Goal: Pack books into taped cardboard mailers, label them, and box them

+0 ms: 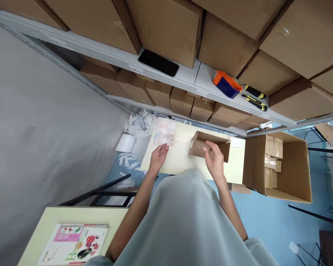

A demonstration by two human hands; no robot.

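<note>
My left hand (pixel 159 158) is over the table's near edge, its fingers loosely bent and apart, with nothing visible in it. Its fingertips are just below a flat, pale pink-and-blue printed packet (pixel 164 131); I cannot tell whether they touch it. My right hand (pixel 215 160) reaches over a small open cardboard box (pixel 225 149). Thumb and fingers are spread at the box's opening, near a brown cardboard piece (pixel 199 146) inside. Whether that piece is a flap or a separate item cannot be made out. Both lie on the pale yellow table (pixel 180 157).
A large open carton (pixel 292 166) holding small taped boxes stands at right. Above are shelves (pixel 188 75) of cartons, with a black phone (pixel 158 62), an orange-and-blue tape dispenser (pixel 226 84) and yellow-black utility knives (pixel 255 101). Paper scraps (pixel 141 122) lie far left; booklets (pixel 74 244) lie lower left.
</note>
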